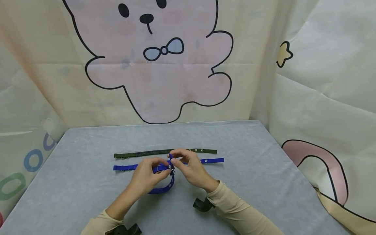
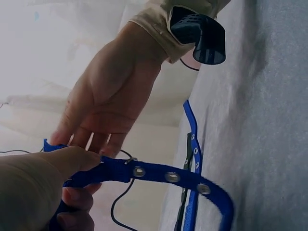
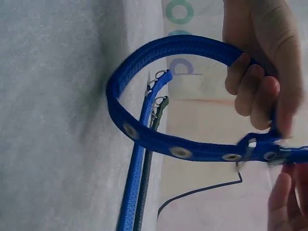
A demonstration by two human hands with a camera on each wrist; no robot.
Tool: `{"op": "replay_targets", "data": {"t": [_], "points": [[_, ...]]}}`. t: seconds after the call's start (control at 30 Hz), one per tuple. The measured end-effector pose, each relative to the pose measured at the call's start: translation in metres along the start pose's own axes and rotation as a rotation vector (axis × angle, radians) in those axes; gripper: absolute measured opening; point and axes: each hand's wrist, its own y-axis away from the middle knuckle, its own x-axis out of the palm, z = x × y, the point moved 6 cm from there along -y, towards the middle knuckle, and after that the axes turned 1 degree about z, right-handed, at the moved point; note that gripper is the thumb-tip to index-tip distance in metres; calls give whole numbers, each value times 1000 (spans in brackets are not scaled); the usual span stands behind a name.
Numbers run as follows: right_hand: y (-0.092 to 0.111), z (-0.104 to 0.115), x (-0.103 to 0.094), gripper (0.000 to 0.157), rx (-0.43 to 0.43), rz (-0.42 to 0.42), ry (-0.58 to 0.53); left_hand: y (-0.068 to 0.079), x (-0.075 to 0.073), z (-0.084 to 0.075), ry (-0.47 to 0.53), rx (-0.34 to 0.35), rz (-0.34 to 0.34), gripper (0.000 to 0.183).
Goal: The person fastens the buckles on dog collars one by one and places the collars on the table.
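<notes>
A blue dog collar (image 1: 164, 189) with metal eyelets hangs in a loop between both hands, above the table. My left hand (image 1: 145, 174) grips it beside the buckle, with fingers curled round the strap (image 3: 185, 44). Opposite it, my right hand (image 1: 191, 168) pinches the strap's tip between thumb and fingers. In the right wrist view the eyeleted part runs through the buckle (image 3: 250, 147), though blur hides the prong. Behind the hands, a second blue collar (image 1: 212, 160) lies flat, partly covered by them. Beyond that one lies a dark green collar (image 1: 155, 152), stretched straight.
A grey cloth covers the table (image 1: 249, 195). Printed fabric walls (image 1: 176, 78) stand at its back and sides. Dark wrist mounts (image 1: 202, 205) stick out below each sleeve.
</notes>
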Motion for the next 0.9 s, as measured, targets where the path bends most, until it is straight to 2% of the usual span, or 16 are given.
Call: {"op": "replay_targets", "data": {"t": [0.17, 0.4, 0.53, 0.7, 0.9], "points": [[-1, 1, -7, 19, -8, -62, -62, 1, 2, 0, -36, -10, -1, 12], [-4, -3, -13, 22, 0, -81, -124, 1, -3, 3, 57, 22, -25, 13], [-4, -4, -16, 22, -4, -103, -153, 0, -3, 2, 115, 54, 2, 10], [-4, -6, -20, 22, -7, -122, -174, -1, -1, 0, 177, 124, 67, 2], [-6, -4, -21, 22, -24, -117, -180, -2, -1, -2, 230, 150, 100, 13]]}}
